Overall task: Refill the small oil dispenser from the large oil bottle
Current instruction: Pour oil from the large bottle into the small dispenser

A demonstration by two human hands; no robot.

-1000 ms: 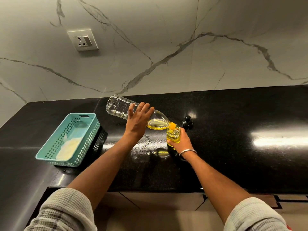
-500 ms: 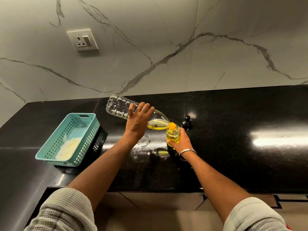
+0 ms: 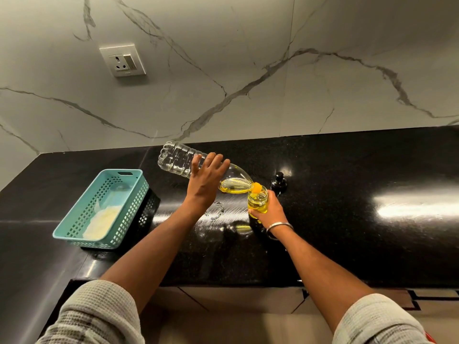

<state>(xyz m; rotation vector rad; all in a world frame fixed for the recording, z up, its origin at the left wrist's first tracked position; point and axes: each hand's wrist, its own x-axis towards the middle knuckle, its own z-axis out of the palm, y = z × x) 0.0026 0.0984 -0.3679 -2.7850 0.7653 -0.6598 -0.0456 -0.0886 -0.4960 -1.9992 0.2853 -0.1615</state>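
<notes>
- Your left hand (image 3: 207, 183) grips the large oil bottle (image 3: 196, 167) around its middle, fingers curled over the top, tipping it so the base points up toward the counter's back edge.
- The last yellow oil pools in the bottle's shoulder, and its orange neck (image 3: 257, 187) sits right at the mouth of the small oil dispenser (image 3: 258, 202).
- Your right hand (image 3: 269, 211) wraps around the dispenser, which stands near the middle of the black counter (image 3: 347, 219), already holding yellow oil.
- The black pump top (image 3: 279, 182) sits just beyond your right hand.
- A teal basket (image 3: 74, 234) rests near the counter's left front corner.
</notes>
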